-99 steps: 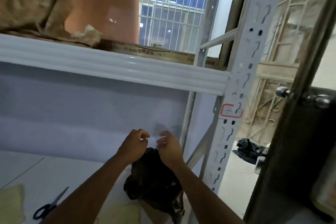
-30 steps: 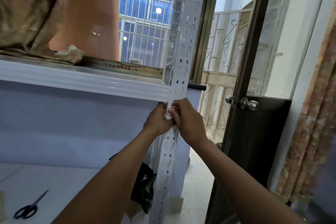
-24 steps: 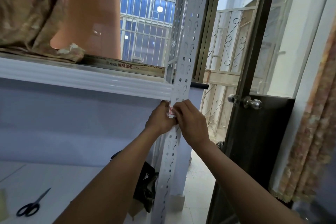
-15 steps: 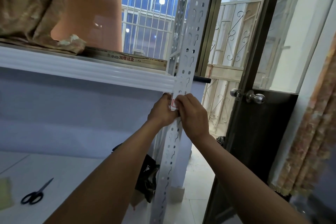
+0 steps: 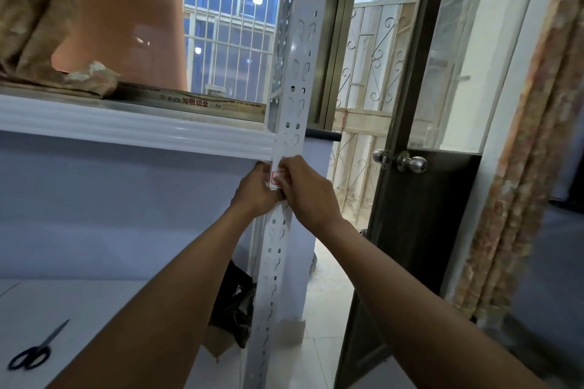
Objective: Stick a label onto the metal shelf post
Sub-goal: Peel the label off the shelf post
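Note:
A white perforated metal shelf post (image 5: 297, 79) rises through the middle of the view. Just below the white shelf beam (image 5: 136, 129), a small white label with a red border (image 5: 275, 176) lies against the post. My left hand (image 5: 256, 191) and my right hand (image 5: 306, 191) meet on the post, fingers pressed over the label from either side. Only a sliver of the label shows between my fingertips; the rest is hidden.
Black-handled scissors (image 5: 33, 354) lie on the white lower shelf at the bottom left. A black bag (image 5: 234, 300) sits behind the post. A dark door with a metal knob (image 5: 410, 163) stands to the right, and a patterned curtain (image 5: 531, 148) hangs beyond it.
About three seconds ago my hands were low over the black bag. They have risen to the post and now stay pressed on the label, hardly moving in the last second.

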